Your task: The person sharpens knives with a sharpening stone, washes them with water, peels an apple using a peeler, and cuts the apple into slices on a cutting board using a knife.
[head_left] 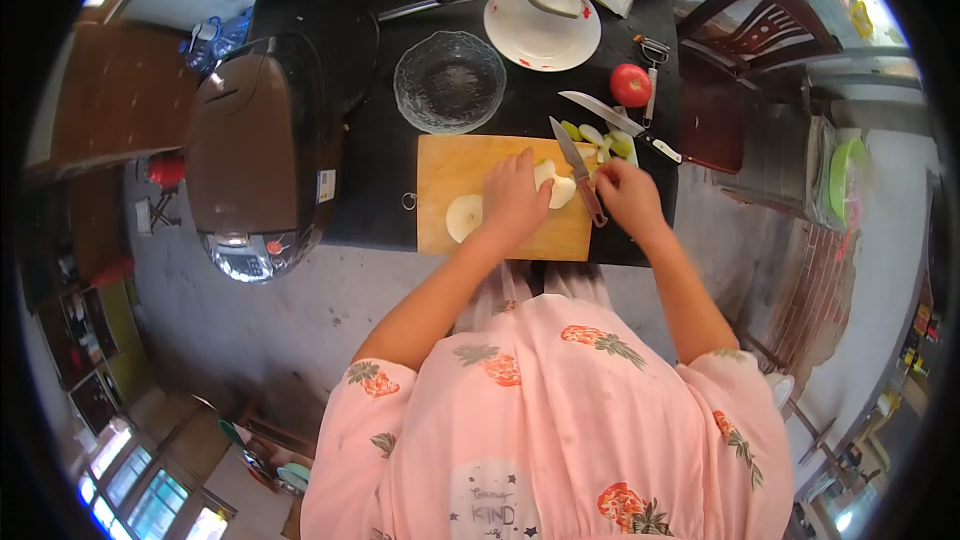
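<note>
My left hand [514, 198] rests over the wooden cutting board [440, 165], its fingers around a pale peeled fruit piece [562, 191], which looks like apple or pear. Another pale cut half [464, 219] lies on the board left of that hand. A small knife [591, 201] lies along the board's right side, blade pointing away from me. Just right of its handle is my right hand [634, 202], fingers pinched together; what they hold, if anything, is hidden. Beyond these fingertips sits a pile of green peelings and scraps [620, 144].
A larger knife [622, 121], a red round fruit [630, 86] and a peeler [652, 65] lie at the right. Farther back are a glass bowl [449, 82] and a white plate [543, 45] with a metal spatula [455, 4]. A brown rice cooker [258, 155] stands left.
</note>
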Action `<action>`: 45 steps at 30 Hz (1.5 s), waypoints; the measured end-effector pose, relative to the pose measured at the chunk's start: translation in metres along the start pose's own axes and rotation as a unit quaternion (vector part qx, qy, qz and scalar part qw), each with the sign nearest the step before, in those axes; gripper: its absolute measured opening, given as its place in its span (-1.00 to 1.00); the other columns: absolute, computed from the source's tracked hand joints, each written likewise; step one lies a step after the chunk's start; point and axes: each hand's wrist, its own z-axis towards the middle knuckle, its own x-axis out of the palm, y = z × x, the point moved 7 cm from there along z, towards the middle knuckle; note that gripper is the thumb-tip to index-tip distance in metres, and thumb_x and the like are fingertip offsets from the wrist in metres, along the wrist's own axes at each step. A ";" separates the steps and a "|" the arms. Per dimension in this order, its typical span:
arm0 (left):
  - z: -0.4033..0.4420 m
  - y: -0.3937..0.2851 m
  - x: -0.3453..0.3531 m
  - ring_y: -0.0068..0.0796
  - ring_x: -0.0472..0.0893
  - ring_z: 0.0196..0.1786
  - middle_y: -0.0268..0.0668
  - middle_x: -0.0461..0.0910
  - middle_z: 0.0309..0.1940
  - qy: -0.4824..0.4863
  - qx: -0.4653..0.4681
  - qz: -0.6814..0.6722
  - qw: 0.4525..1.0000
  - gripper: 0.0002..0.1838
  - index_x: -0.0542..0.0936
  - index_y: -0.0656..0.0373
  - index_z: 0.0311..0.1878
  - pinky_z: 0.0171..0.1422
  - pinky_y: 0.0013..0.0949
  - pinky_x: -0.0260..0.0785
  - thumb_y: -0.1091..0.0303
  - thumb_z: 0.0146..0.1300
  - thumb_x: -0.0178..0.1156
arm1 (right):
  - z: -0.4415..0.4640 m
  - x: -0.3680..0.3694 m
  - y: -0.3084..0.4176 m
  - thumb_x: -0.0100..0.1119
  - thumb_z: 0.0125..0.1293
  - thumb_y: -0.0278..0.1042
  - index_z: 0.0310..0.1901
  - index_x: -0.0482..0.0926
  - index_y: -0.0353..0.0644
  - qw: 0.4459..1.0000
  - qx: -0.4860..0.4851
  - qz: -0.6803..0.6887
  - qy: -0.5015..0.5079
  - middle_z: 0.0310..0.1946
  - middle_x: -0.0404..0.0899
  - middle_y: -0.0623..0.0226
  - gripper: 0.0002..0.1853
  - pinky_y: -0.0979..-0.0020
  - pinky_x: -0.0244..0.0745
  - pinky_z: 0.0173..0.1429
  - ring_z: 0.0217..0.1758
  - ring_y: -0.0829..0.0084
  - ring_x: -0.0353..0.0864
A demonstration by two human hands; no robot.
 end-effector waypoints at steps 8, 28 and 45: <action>0.005 0.005 0.014 -0.04 0.53 -0.03 -0.06 0.57 -0.13 0.170 -0.041 -0.088 0.981 -0.71 0.56 0.23 -0.08 0.07 -0.17 0.36 0.36 0.11 0.21 | -0.037 0.029 -0.016 0.17 0.09 -0.37 -0.18 0.50 -0.19 0.994 -0.003 -0.072 -0.088 -0.30 0.52 0.13 -0.76 0.23 0.47 -0.12 -0.21 0.08 0.54; -0.088 -0.190 -0.284 -0.23 0.64 -0.18 -0.20 0.56 -0.16 0.055 0.476 -0.409 0.777 -0.74 0.51 -0.07 -0.03 0.09 -0.14 0.39 0.31 0.21 0.23 | -0.053 0.010 0.004 -0.07 0.15 -0.56 -0.23 0.38 -0.29 0.938 0.049 0.325 -0.106 -0.47 0.47 0.25 -0.86 0.50 0.37 -0.27 -0.40 0.54 0.45; 0.000 -0.066 -0.057 -0.47 0.61 -0.16 -0.21 0.62 -0.21 0.187 -0.101 -0.302 0.929 -0.65 0.52 0.33 -0.02 -0.05 -0.45 0.42 0.41 0.14 0.29 | -0.091 -0.025 -0.052 0.00 0.37 -0.33 -0.13 0.50 -0.25 0.938 0.111 0.238 -0.226 -0.50 0.45 0.37 -0.81 0.47 0.36 -0.29 -0.43 0.47 0.45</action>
